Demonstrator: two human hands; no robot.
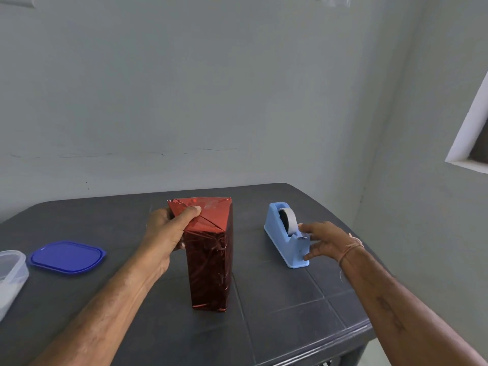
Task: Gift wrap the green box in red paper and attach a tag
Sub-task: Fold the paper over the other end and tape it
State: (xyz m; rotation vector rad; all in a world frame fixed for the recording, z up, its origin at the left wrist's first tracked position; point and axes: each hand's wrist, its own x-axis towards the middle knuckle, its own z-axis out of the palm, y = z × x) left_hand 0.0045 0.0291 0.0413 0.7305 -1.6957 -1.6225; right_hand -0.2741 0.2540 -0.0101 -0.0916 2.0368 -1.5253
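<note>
On the tabletop (290,299), fingers (192,211) of the left hand (169,231) grip the wrapped box (211,268) at its top, while the right hand (327,241) touches the tape dispenser (280,231) with relaxed fingers.

We read no word, brand or number on the red-wrapped box (210,260) the left hand (165,233) grips, nor on the tape dispenser (274,225).

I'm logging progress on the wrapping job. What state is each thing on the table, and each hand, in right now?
red-wrapped box, upright, no green showing, top flaps folded down.
left hand, grips the box's top, thumb on the folded flaps.
tape dispenser, standing, roll loaded.
right hand, fingers straight, touching the dispenser's cutter end.
blue lid, off, lying flat.
clear container, uncovered, partly out of frame.
</note>
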